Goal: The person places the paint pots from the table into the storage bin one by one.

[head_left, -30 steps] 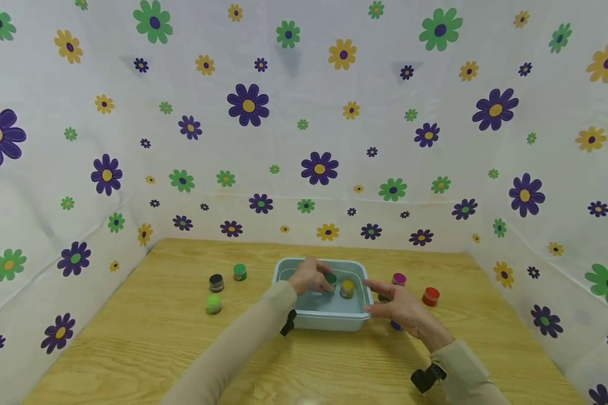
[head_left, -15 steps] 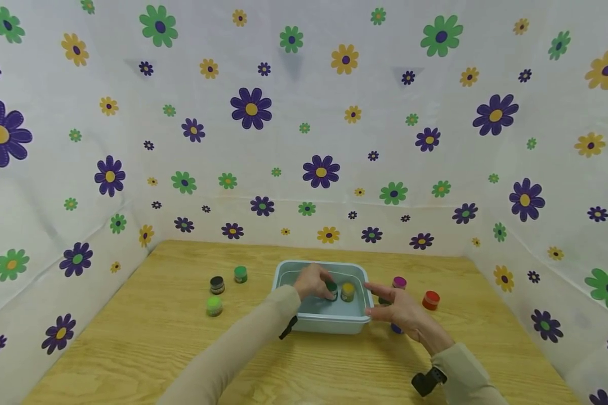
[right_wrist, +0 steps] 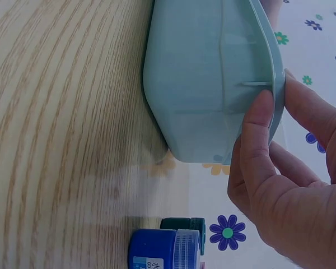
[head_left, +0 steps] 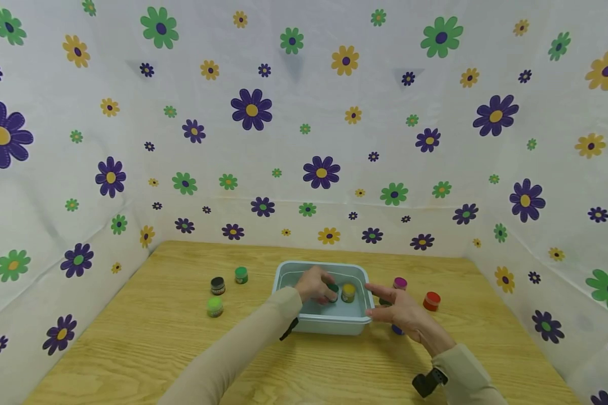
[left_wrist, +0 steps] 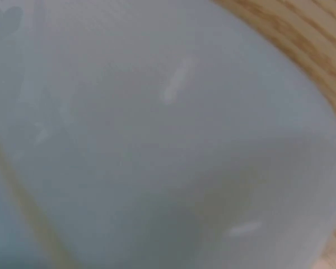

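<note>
Inside the pale blue basin, my left hand holds a dark green-lidded jar by its sides. Right beside that jar stands a yellow-lidded jar. My right hand is at the basin's right side; in the right wrist view its thumb and fingers pinch the rim of the basin from both sides. The left wrist view shows only the basin's wall close up, blurred, without the hand.
Left of the basin stand a black-lidded jar, a green one and a light green one. To its right are a magenta-lidded jar, a red one, a dark green one and a blue jar.
My left hand has lowered slightly within the basin, with the dark green-lidded jar now beside the yellow one. My right hand stays at the rim. The head view has shifted slightly.
</note>
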Tool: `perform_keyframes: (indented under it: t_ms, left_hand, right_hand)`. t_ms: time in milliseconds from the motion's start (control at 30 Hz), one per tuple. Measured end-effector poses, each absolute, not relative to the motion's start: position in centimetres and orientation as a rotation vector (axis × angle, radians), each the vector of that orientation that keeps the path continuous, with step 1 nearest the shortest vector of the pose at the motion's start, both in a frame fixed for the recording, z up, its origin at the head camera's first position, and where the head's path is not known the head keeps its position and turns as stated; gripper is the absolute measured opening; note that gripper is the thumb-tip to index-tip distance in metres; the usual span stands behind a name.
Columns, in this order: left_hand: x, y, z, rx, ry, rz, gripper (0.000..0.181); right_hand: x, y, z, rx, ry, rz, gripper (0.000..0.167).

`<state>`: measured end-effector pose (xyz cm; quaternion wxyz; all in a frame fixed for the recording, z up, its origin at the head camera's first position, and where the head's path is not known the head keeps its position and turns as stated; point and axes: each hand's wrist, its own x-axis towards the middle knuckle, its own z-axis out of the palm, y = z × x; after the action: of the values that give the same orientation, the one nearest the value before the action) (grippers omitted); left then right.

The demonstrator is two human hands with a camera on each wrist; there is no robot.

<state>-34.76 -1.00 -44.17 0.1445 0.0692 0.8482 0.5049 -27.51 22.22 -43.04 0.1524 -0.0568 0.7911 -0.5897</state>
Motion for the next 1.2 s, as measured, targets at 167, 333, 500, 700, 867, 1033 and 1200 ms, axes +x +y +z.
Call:
perform_keyframes:
  t_ms: [167,333,500,700,867,1033,1200]
  left_hand:
    - [-34.7,-0.7,-44.2,0.207,2.458,1.459,0.04]
    - [-34.7,-0.6,-44.1,0.223,2.435,1.503,0.041]
    - [-34.8,-0.6,-44.2,0.24,2.423,1.525,0.039]
    - [-35.3,-0.7,-44.3,0.242,2.391,1.538,0.041]
    - [-35.6,-0.8,-44.4,0.28,2.395,1.545,0.038]
    - [-35.6,-1.1,-44.3,0.329,2.484,1.523,0.029]
    - [-35.9,-1.3,-44.1,0.369,2.553,1.537,0.019]
  right_hand:
    - [-27.5,22.2,-43.0,-0.167,2.264,-1.694,0.073]
    - [-27.5,22.2,-43.0,-0.171,2.258,-1.697,0.074]
    - [-27.6,22.3,-43.0,-0.176,2.261,-1.703,0.074]
    - [-27.6,22.3,-43.0,-0.179,2.273,-1.702,0.073]
    - [-27.6,22.2,-43.0,-0.151,2.272,-1.702,0.071]
    - [-27.4,22.1,-43.1,-0.146,2.269,-1.707,0.068]
    - [-27.5,22.1,-43.0,-0.148,2.267,-1.717,0.067]
